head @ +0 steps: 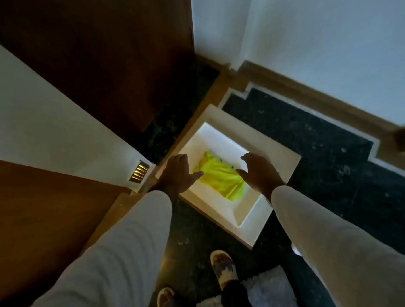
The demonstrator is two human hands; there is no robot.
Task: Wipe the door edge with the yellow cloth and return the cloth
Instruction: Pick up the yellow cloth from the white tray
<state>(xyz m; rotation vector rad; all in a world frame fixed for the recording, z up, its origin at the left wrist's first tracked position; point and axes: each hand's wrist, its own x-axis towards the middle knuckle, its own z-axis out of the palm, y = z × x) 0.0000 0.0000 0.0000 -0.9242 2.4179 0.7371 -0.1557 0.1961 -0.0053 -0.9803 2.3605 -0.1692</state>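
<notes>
A yellow cloth (217, 176) lies crumpled inside a white box (225, 212) that stands on the dark floor. My left hand (178, 173) hovers over the box's left rim, fingers spread, its thumb close to the cloth's left side. Over the right part of the box my right hand (259, 171) hangs with fingers apart, the thumb near the cloth's right side. Neither hand holds anything. The brown wooden door (37, 230) stands at the left, its white edge (50, 136) carrying a brass latch plate (139, 171).
A second dark wooden door or panel (113, 52) fills the upper left. White walls (319, 43) with a wooden skirting board (322, 101) run along the right. My slippered feet (222, 268) stand on dark speckled floor beside a pale rug (270, 289).
</notes>
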